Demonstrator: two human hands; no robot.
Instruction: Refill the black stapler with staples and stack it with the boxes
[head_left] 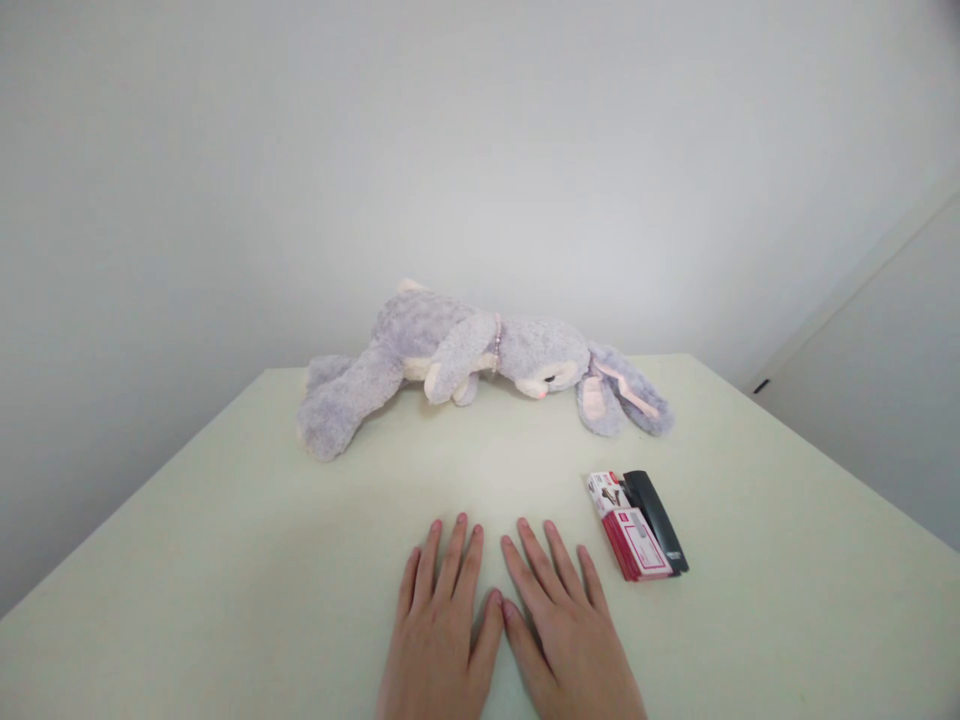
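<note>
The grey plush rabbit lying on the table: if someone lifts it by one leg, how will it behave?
The grey plush rabbit probably sags, since its long ears already lie limp on the pale table. It looks light and soft, unlikely to roll or break.

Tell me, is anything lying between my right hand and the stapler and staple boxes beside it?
Nothing visible. The right hand lies flat on the table, and only bare tabletop separates it from the red staple boxes and the black stapler just behind them.
</note>
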